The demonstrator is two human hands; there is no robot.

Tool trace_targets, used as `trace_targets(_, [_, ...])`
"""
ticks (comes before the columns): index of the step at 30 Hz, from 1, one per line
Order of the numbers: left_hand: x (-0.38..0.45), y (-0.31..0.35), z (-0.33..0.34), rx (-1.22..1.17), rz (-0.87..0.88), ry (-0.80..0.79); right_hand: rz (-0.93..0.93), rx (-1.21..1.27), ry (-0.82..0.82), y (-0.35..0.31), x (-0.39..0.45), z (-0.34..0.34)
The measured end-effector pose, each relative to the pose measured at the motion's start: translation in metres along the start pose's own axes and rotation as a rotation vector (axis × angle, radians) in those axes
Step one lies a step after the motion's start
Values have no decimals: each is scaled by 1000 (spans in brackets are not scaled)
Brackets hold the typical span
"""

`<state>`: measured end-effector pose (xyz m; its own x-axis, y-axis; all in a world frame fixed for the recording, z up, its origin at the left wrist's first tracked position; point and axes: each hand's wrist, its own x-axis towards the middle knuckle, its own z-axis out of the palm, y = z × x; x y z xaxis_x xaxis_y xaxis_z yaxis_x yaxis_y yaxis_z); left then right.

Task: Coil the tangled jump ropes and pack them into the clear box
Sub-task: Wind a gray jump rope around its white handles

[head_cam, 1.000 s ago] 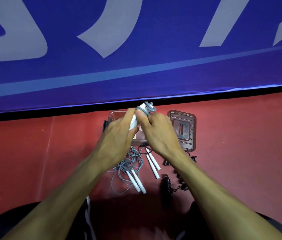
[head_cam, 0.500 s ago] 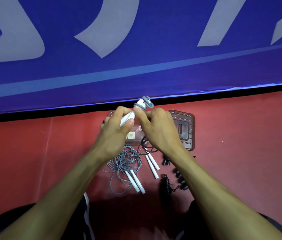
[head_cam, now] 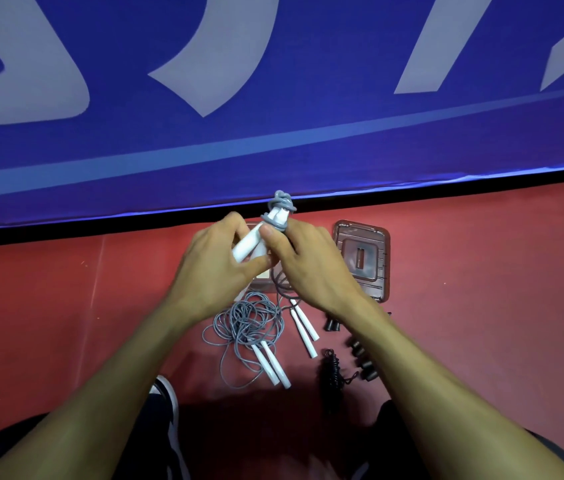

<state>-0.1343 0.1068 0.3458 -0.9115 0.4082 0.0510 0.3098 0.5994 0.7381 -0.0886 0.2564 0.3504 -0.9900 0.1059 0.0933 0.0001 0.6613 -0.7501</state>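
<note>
Both hands hold one jump rope (head_cam: 279, 211) up over the floor: its white handles lie side by side with grey cord wound round their top. My left hand (head_cam: 216, 268) grips the white handles lower down. My right hand (head_cam: 305, 261) pinches the grey cord wraps near the top. The clear box (head_cam: 260, 277) sits on the floor under my hands, mostly hidden. Its clear lid (head_cam: 363, 259) lies to the right. A tangled grey rope with white handles (head_cam: 246, 327) lies below, beside another pair of white handles (head_cam: 305, 329).
A black coiled rope (head_cam: 331, 370) and several black handles (head_cam: 360, 355) lie on the red floor at the right. A blue banner (head_cam: 273, 98) stands along the far edge. My knees and a shoe (head_cam: 168, 403) fill the near edge.
The rope bundle has risen slightly and tilted more upright. My right hand's fingers have shifted up round the grey cord wraps at the top.
</note>
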Motion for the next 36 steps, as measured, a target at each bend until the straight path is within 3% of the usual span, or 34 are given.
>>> trace_targets(2, [1,0,-3,11,-26,-122,-22,57,-5,0,1,-3])
trace_targets(5, [1,0,-1,-159,-106,-241,8,40,-22,3,1,-5])
trace_targets(9, [-1,-8,6,58,-1,-110,125,-90,5,7,1,-3])
trace_targets(15, [-13,1,19,294,108,-83,160,14,18,0,-6,0])
trace_targets(19, [-9,-1,22,187,9,-67,200,26,5,1,0,-5])
trace_targets(23, [-3,-4,12,72,30,-138,204,22,-37,6,0,-6])
trace_targets(30, [-4,1,4,103,19,-3,178,-20,-36,5,-2,-5])
trace_targets(36, [-8,4,9,-17,6,-87,127,15,-51,-5,-4,-1])
